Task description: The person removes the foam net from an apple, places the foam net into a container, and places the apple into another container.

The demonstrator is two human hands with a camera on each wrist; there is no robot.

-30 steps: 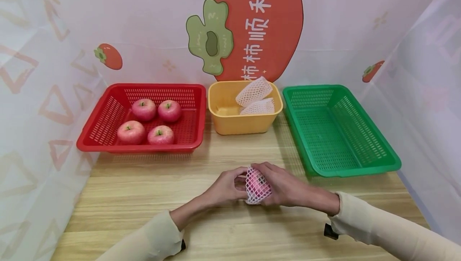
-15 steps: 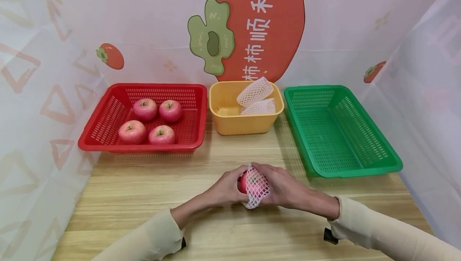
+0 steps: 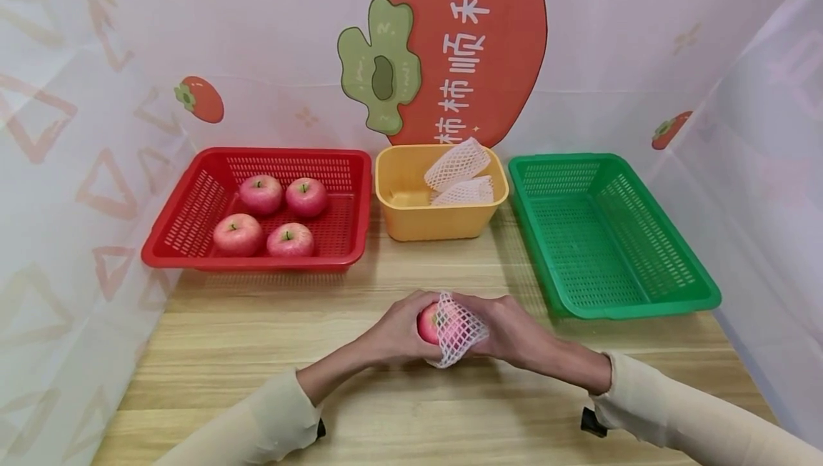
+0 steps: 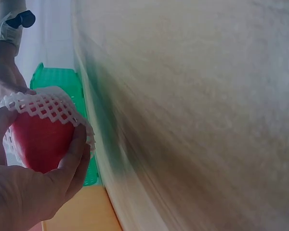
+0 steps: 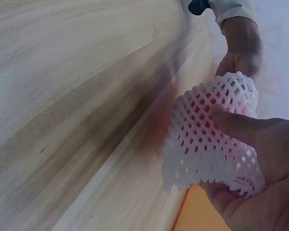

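Observation:
A red apple [image 4: 41, 142] is partly covered by a white foam net sleeve [image 5: 207, 130], held between both hands over the near middle of the table. My left hand [image 3: 398, 330] grips the apple's bare left side, with fingers and thumb at the sleeve's edge. From the other side, my right hand [image 3: 514, 334] holds the netted part, its thumb lying across the mesh in the right wrist view. The sleeve's loose end hangs past the apple toward the right palm.
Several apples [image 3: 238, 235] lie in a red basket [image 3: 257, 264] at the back left. A yellow bin [image 3: 444, 223] with two foam nets [image 3: 457, 164] stands at the back middle. To the right is a green basket [image 3: 636, 309] on the wooden table [image 3: 257, 316].
The sleeve has shifted rightward relative to the apple, so the apple's left side now shows bare. My left hand has closed further round that bare side.

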